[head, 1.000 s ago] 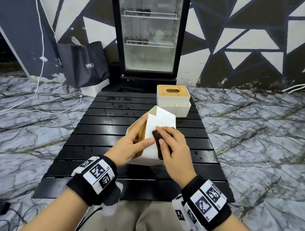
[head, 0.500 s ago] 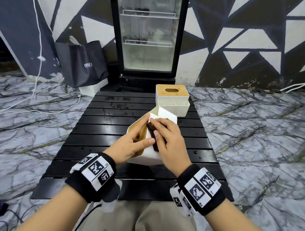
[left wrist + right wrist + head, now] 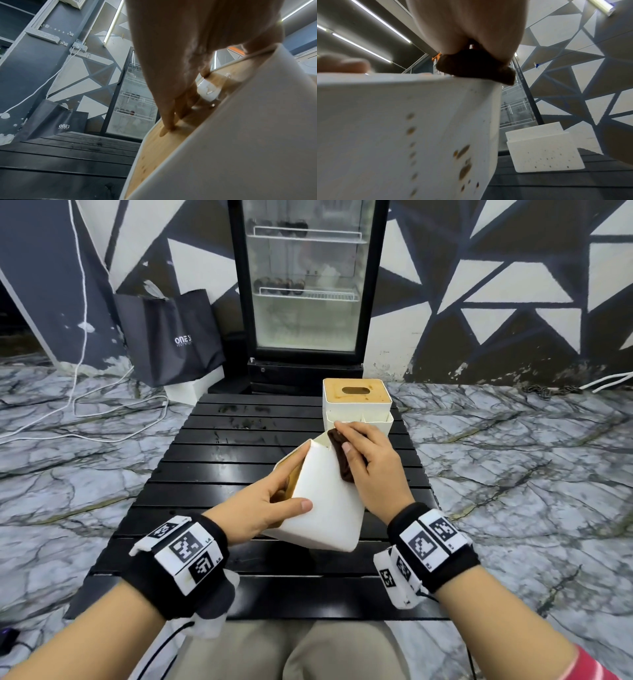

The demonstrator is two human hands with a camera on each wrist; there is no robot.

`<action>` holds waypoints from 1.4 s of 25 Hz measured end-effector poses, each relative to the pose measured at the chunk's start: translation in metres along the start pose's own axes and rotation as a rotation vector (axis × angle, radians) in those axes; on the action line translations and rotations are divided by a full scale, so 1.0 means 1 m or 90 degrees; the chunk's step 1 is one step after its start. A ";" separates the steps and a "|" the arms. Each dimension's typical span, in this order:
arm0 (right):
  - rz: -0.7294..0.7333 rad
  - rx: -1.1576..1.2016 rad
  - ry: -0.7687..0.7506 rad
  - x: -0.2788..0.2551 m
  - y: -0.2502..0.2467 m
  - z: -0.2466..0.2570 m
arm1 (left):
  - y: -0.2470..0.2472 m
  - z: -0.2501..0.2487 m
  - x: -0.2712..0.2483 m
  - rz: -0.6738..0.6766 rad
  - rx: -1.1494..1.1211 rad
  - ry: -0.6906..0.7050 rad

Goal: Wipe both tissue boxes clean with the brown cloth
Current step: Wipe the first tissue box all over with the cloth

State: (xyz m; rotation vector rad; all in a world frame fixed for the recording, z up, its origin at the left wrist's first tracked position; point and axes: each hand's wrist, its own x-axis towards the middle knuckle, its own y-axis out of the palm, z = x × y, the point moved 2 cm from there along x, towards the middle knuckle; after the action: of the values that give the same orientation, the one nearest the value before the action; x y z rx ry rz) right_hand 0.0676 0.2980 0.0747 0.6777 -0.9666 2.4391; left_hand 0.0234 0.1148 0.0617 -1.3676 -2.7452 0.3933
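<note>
- A white tissue box (image 3: 329,501) is held tipped on its side, above the black slatted table (image 3: 212,460).
- It is gripped by the left hand (image 3: 263,508): the thumb is laid across the white wall, and the fingers (image 3: 171,121) are pressed on the wooden lid (image 3: 163,148).
- The brown cloth (image 3: 340,460) is bunched under the right hand (image 3: 373,463) and pressed onto the far top corner of the box by bent fingers.
- In the right wrist view, brown spots are seen on the white wall below the cloth.
- The second tissue box (image 3: 356,409) is stood upright at the far end of the table, just behind the right hand.
- A glass-door fridge (image 3: 308,285) and a dark bag (image 3: 171,337) are seen behind the table.
</note>
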 end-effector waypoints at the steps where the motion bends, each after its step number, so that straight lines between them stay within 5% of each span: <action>1: 0.024 0.012 0.020 0.004 -0.004 0.001 | -0.003 0.000 -0.002 0.014 -0.014 -0.004; 7: 0.201 0.126 0.116 0.021 -0.023 0.012 | -0.042 -0.002 -0.017 -0.012 0.130 -0.006; 16: 0.200 0.203 0.113 0.000 -0.009 0.043 | -0.022 -0.019 -0.024 -0.179 0.444 -0.019; 21: 0.181 0.264 0.152 -0.007 -0.008 0.042 | -0.014 -0.023 -0.017 -0.248 0.358 0.005; 24: 0.071 0.350 0.260 -0.009 -0.024 0.023 | -0.009 -0.010 -0.026 -0.212 0.293 0.049; 27: 0.013 0.293 0.319 -0.014 -0.042 0.005 | -0.003 0.005 -0.028 -0.175 0.219 0.052; 35: 0.007 0.107 0.296 -0.015 -0.039 -0.010 | 0.009 0.031 -0.016 -0.128 0.152 0.052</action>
State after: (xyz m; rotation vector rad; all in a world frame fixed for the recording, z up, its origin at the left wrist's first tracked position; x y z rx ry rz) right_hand 0.0979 0.3280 0.0793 0.1360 -0.5863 2.5391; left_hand 0.0359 0.1010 0.0307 -1.0186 -2.6330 0.6122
